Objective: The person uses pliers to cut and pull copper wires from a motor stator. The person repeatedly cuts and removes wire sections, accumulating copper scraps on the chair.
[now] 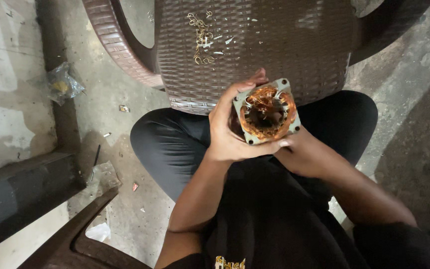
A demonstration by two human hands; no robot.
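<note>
I hold a square metal motor stator (pixel 267 112) with copper wire windings around its round opening, just above my lap. My left hand (pixel 227 129) wraps around its left side, fingers curled over the top edge. My right hand (pixel 302 152) supports it from below and the right, thumb tip against the lower edge. Loose strands of copper wire stick up inside the opening.
A brown wicker-pattern plastic chair (pixel 255 50) stands in front of my knees, with scraps of copper wire (pixel 201 37) on its seat. Another brown chair (pixel 80 239) is at lower left. A crumpled plastic bag (pixel 63 82) and small debris lie on the concrete floor.
</note>
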